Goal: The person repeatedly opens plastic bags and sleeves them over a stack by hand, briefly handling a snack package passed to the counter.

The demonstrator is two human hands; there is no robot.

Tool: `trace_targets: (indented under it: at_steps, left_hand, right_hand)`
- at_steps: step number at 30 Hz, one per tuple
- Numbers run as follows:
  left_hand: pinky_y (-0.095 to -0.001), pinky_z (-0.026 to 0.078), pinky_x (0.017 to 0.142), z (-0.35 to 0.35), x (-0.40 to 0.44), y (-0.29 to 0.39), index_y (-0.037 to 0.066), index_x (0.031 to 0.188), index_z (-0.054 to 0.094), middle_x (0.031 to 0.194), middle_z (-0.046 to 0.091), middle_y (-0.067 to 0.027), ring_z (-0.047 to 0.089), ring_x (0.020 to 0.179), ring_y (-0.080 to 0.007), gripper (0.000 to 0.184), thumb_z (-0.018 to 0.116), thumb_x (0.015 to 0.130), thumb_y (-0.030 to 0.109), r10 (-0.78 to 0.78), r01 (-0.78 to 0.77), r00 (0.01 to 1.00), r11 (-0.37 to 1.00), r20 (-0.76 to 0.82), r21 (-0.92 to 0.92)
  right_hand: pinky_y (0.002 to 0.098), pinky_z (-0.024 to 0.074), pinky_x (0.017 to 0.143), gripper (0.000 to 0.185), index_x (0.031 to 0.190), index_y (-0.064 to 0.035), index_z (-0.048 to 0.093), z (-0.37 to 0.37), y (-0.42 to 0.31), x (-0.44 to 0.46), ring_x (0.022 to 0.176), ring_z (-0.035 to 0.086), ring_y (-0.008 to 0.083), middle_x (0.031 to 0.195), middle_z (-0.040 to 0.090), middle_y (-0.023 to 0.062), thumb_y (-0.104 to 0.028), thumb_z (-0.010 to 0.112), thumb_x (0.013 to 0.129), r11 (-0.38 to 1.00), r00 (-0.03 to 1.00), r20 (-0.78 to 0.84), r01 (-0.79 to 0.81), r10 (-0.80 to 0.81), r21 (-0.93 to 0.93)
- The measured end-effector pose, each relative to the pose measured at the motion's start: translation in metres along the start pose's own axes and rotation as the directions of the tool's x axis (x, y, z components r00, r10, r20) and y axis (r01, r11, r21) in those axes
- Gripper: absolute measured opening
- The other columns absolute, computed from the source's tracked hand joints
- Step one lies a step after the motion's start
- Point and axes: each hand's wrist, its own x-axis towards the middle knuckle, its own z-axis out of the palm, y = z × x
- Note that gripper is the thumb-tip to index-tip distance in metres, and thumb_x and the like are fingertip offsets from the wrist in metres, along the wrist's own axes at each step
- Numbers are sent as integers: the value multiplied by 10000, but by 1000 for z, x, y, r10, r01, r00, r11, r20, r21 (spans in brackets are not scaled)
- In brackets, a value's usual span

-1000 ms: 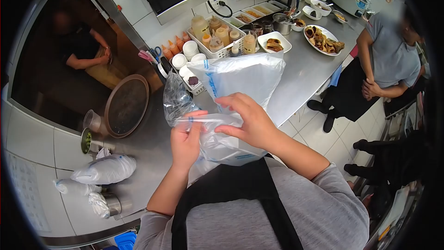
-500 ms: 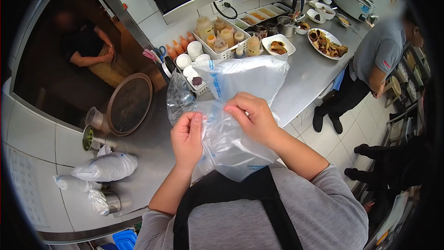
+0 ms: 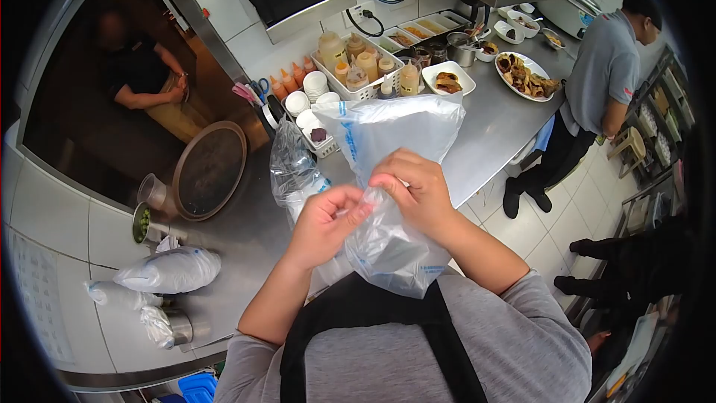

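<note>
A clear plastic bag with blue print is bunched in the middle, directly in front of my chest. My right hand is closed round its gathered neck, thumb on top. Close beside it, my left hand pinches the plastic between thumb and fingers. The bag's upper part fans out over the counter, and its lower part hangs crumpled against my apron. Another clear bag lies on the counter just left of my hands. What the bunched plastic holds, if anything, I cannot make out.
Sauce bottles stand in a white basket behind stacked white cups. Farther right are a square bowl and a food platter. A round brown tray and filled bags sit left. People stand at left and right.
My left hand has moved right, up to my right hand, and its grip on the plastic has shifted towards the neck. The person at the right has straightened slightly.
</note>
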Motion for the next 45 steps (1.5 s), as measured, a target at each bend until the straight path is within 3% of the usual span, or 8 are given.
trace_targets:
  at_steps: [7,14,17,19,25,35,41,45]
  left_hand:
    - [-216,378,789,-6,-2,-13,24,916,604,920,571,6,497,862,-73,130,543,940,135,141,-128,988,979,71,-159]
    - [-255,410,821,-11,-20,1,51,887,555,917,600,-34,536,876,-100,143,519,945,177,88,-133,989,882,-118,-451]
    - [-248,426,793,-9,-34,4,61,867,541,893,610,-34,549,850,-97,135,532,939,175,51,-177,963,861,-266,-477]
    - [-242,433,778,-11,-44,-1,63,878,541,906,613,-32,550,846,-91,117,542,934,166,6,-194,923,871,-384,-452]
    - [-237,448,771,-17,-70,-7,70,889,541,910,621,-21,565,830,-81,86,541,932,145,-17,-282,838,843,-546,-458]
    - [-296,450,817,-18,-74,-27,-6,1007,560,1009,527,-27,548,910,-133,265,498,946,245,-34,-393,787,743,-616,-543]
    - [-275,450,783,-20,-56,-28,27,926,650,1030,536,-43,552,913,-141,131,585,826,-27,191,-324,653,945,-733,-42]
    - [-269,456,766,-12,-29,-16,55,1044,661,1036,557,-58,558,958,-145,263,625,804,-45,305,-77,752,921,-584,381]
  right_hand:
    - [228,455,609,83,848,-29,644,-6,-7,-5,652,584,88,735,654,39,-107,642,878,871,863,361,-444,354,208]
    - [259,466,613,141,895,-47,666,-27,29,116,661,564,83,731,642,40,-175,607,909,981,991,-7,-134,137,140]
    - [297,474,617,172,913,-24,669,-34,66,206,651,582,140,738,646,76,-190,645,873,954,964,-23,-265,264,-143]
    - [369,489,650,192,984,-30,655,-22,123,247,721,627,249,815,659,144,-171,643,854,941,995,-94,1,-35,-338]
    - [457,503,736,199,1009,-63,624,1,147,304,864,620,355,967,611,167,-189,613,856,729,991,-22,82,-132,-679]
    - [440,479,717,127,860,-41,596,-16,142,304,846,594,358,881,620,143,-158,625,822,848,933,-158,213,-325,-485]
    - [276,474,565,112,923,-20,607,-78,57,234,569,600,145,851,659,97,-115,622,865,948,972,-191,73,-137,-310]
    - [233,482,717,85,964,25,573,-108,9,133,812,583,81,973,619,87,-44,558,916,993,906,-407,112,-120,-42]
